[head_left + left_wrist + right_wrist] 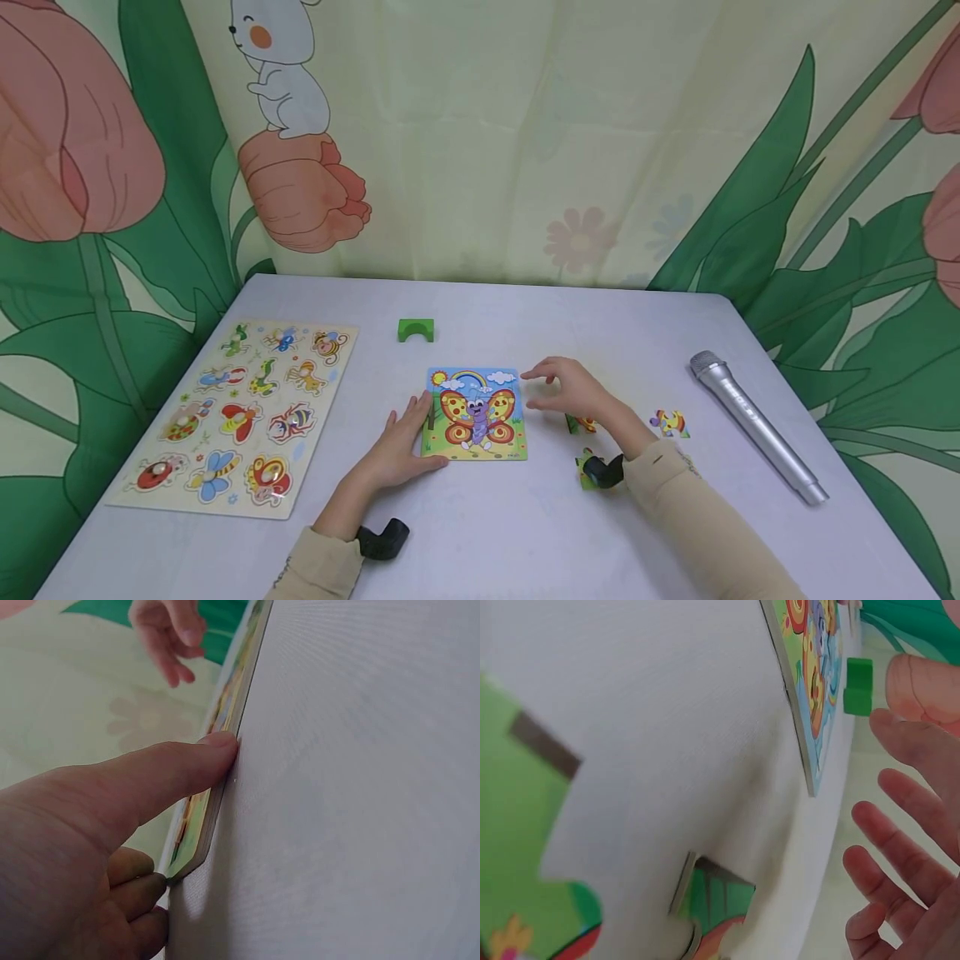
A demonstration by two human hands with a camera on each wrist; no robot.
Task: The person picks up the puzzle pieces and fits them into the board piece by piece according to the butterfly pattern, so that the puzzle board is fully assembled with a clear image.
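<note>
A square butterfly puzzle (480,417) lies flat on the white table. My left hand (397,450) rests against its near left corner, thumb along the near edge and fingers at the left side; the left wrist view shows the thumb (172,769) laid straight on the rim. Just off the puzzle's right edge hovers my right hand (573,392), fingers spread and holding nothing. Below and beside it are loose puzzle pieces: one green and orange (581,424) partly behind the wrist, one green (585,475) partly covered by the wrist camera, and one colourful piece (670,423) farther right.
An insect puzzle board (251,442) covers the table's left side. A green arch block (416,327) stands behind the butterfly puzzle. On the right lies a silver microphone (757,429). A printed curtain (465,167) hangs behind the table.
</note>
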